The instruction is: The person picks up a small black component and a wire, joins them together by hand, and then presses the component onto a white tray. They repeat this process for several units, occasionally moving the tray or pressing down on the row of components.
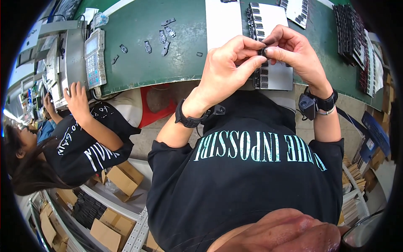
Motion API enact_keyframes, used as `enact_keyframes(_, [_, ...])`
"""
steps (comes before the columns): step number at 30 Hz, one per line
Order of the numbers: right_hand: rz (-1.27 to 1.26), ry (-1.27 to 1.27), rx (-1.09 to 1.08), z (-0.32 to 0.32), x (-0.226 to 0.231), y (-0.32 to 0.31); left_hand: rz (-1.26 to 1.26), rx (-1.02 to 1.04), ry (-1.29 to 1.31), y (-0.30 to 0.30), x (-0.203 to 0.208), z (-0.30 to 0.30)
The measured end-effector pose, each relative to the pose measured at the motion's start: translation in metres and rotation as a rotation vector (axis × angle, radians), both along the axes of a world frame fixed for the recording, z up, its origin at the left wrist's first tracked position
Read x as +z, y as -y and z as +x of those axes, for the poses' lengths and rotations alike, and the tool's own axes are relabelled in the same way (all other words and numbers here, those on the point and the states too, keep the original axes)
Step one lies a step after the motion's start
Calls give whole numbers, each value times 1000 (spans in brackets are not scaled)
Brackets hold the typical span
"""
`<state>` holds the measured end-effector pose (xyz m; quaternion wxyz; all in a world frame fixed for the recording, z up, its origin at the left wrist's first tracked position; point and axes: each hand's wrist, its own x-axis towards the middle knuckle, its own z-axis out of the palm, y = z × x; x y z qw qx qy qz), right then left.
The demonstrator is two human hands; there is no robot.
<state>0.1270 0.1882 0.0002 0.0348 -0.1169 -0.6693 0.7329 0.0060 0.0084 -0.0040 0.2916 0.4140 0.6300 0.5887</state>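
Note:
My left hand (233, 65) and my right hand (296, 50) meet above the near edge of the green table. Thumbs and fingers of both are pinched around a small black part (263, 52), mostly hidden by the fingertips. Beneath them lies a white card (279, 79) with a row of small black rectangular pieces (259, 26) along its left side. My hands cover the middle of that row. Dark smudges mark my right fingertips.
Several loose black parts (163, 37) are scattered on the green table (184, 59). A blank white sheet (222, 21) lies beside the card. Stacked black strips (350, 38) stand at the right. At left, a co-worker's hand (77, 103) is near a grey keypad unit (95, 59).

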Motion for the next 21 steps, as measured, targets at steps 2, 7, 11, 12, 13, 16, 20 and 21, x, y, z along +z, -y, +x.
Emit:
enact_keyframes(2, [7,-22,-12,1,-3,4,37,10,92,0,-3,-1])
enact_keyframes(7, [-34,-65,-11,1,-5,3,45,-3,120,0,-1,3])
enact_keyframes(11, [-60,-23,-35,1,-3,9,33,29,-27,-1,2,3])
enact_keyframes(12, [-61,-7,-52,0,-2,11,25,41,26,0,3,2])
enact_keyframes(13, [-60,-10,-53,0,0,12,17,53,79,0,3,1])
enact_keyframes(16, [-110,17,-88,0,6,17,4,65,139,0,2,-2])
enact_keyframes(20, [-93,-23,-109,0,0,17,-4,59,161,-1,0,-3])
enact_keyframes(21, [-91,-24,-109,0,0,17,7,69,166,-1,-1,-2])
